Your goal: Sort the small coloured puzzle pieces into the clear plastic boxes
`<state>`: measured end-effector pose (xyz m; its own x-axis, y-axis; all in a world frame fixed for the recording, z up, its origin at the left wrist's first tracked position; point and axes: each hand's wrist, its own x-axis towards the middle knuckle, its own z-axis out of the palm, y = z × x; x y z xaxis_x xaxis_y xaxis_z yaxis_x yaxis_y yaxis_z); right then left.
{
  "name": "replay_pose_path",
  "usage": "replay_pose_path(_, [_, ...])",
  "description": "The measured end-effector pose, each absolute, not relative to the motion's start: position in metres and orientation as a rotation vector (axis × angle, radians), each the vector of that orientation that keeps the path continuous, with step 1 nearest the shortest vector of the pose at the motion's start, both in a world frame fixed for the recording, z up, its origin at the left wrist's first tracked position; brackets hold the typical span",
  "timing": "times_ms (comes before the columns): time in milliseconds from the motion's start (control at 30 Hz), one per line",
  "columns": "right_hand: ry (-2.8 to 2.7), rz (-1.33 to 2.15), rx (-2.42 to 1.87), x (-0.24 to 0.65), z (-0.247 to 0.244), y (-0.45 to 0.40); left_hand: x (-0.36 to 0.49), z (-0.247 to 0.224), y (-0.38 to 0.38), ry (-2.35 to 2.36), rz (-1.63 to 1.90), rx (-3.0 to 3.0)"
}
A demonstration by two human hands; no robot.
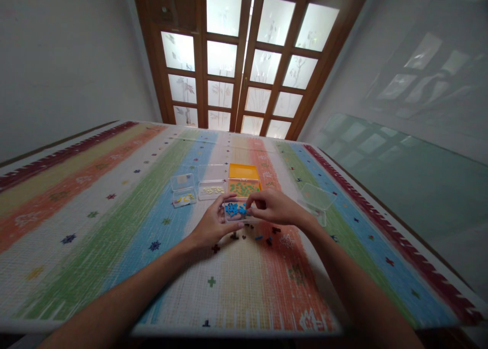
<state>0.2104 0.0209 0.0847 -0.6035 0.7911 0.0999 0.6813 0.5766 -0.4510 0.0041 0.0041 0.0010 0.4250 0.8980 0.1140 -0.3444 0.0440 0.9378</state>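
Observation:
A small clear box with blue pieces (232,208) is held by my left hand (215,222), its fingers around the box's left side and the thumb along the front edge. My right hand (272,206) reaches over the box's right part, fingertips pinched at the blue pieces; what they grip is too small to make out. Just behind stands an orange box (244,171) with green pieces (244,188) and its lid up. Brown pieces (276,230) and a blue piece (258,237) lie loose on the cloth in front of the hands.
To the left are a clear box with pale pieces (212,190) and another with yellow pieces (184,200), both lids open. An open clear box (318,197) lies right, partly behind my right hand. A striped cloth (152,227) covers the table; doors (244,79) stand beyond.

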Motion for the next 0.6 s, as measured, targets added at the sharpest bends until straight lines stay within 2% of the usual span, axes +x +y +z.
replay_pose_path(333, [-2.505,0.912,-1.258,0.252,0.06,-0.008,0.004,0.003,0.003,0.661,1.074,1.168])
replay_pose_path(600, [-2.655,0.627,-1.359,0.241,0.037,-0.02,0.003,0.003,0.005,0.701,1.086,1.206])
